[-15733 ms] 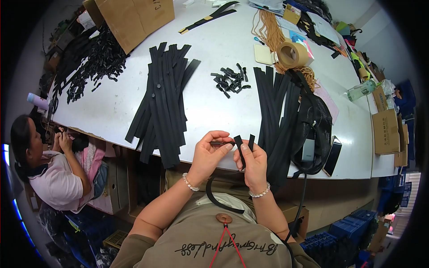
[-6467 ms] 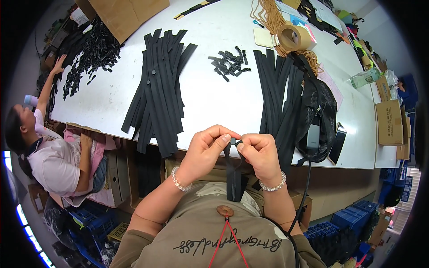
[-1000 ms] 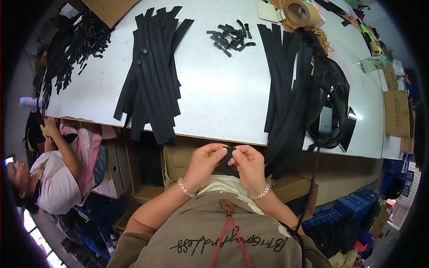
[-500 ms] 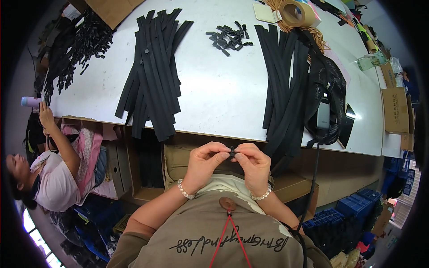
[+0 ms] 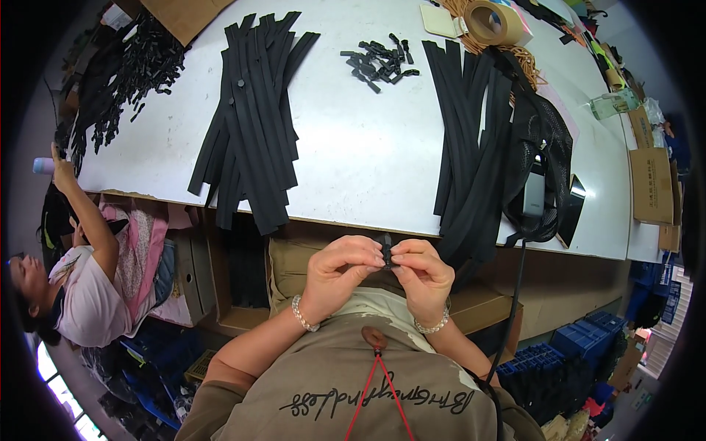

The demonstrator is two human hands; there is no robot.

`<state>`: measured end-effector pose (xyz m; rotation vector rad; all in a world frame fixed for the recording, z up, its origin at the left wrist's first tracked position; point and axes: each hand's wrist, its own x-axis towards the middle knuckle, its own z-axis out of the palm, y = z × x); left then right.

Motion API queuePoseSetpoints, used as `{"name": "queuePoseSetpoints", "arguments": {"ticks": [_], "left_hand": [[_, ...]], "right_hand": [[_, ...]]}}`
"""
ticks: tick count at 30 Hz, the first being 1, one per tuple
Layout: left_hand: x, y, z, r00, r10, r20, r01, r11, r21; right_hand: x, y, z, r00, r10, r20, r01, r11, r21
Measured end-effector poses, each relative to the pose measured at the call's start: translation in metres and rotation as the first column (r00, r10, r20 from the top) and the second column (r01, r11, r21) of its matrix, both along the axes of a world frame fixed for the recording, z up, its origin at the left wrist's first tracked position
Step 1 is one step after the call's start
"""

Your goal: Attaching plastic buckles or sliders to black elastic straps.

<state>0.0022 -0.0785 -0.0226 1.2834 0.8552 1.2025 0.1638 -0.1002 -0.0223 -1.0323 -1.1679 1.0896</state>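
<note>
My left hand (image 5: 338, 270) and my right hand (image 5: 425, 278) meet in front of my chest, just off the near edge of the table. Between them is a small black zipper pull (image 5: 387, 251), pinched by the fingertips of both hands. Its finer parts are hidden by my fingers. On the white table (image 5: 353, 154) ahead lies a loose pile of similar black pulls (image 5: 379, 62). Long black zipper strips (image 5: 254, 125) are heaped to the left. A second heap of black strips (image 5: 467, 140) lies to the right and hangs over the edge.
A black mesh bag (image 5: 540, 140) with a grey device (image 5: 534, 192) sits at the right, its cable running down beside me. Behind are a tape roll (image 5: 491, 22) and tan cord (image 5: 523, 62). Black pulls (image 5: 151, 62) pile up far left, near a seated co-worker (image 5: 92, 294).
Both hands have shifted slightly, the right one a little to the right, and more of the black pull shows between them. The co-worker's raised hand has moved up and left.
</note>
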Motion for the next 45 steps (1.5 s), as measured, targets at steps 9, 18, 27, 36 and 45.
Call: {"name": "queuePoseSetpoints", "arguments": {"ticks": [9, 18, 27, 36, 45], "left_hand": [[0.001, -0.005, 0.003, 0.998, -0.035, 0.061, 0.05, 0.965, -0.258], [0.004, -0.002, 0.002, 0.99, -0.024, 0.137, 0.087, 0.873, -0.48], [0.005, 0.005, 0.016, 0.995, -0.064, -0.07, 0.027, 0.9, -0.436], [0.004, 0.004, 0.021, 0.984, -0.025, -0.178, -0.016, 0.975, -0.223], [0.002, 0.005, 0.021, 0.984, 0.014, -0.179, -0.016, 1.0, -0.008]], "right_hand": [[-0.003, -0.002, 0.004, 0.986, -0.001, -0.164, -0.03, 0.981, -0.189], [-0.004, 0.002, 0.009, 0.977, 0.033, -0.21, -0.113, 0.917, -0.382], [0.0, 0.015, 0.026, 0.977, 0.11, -0.181, -0.185, 0.86, -0.476], [-0.004, 0.012, 0.026, 0.995, 0.066, -0.072, -0.083, 0.962, -0.259], [-0.008, 0.005, 0.015, 0.828, 0.003, -0.561, -0.26, 0.888, -0.379]]}}
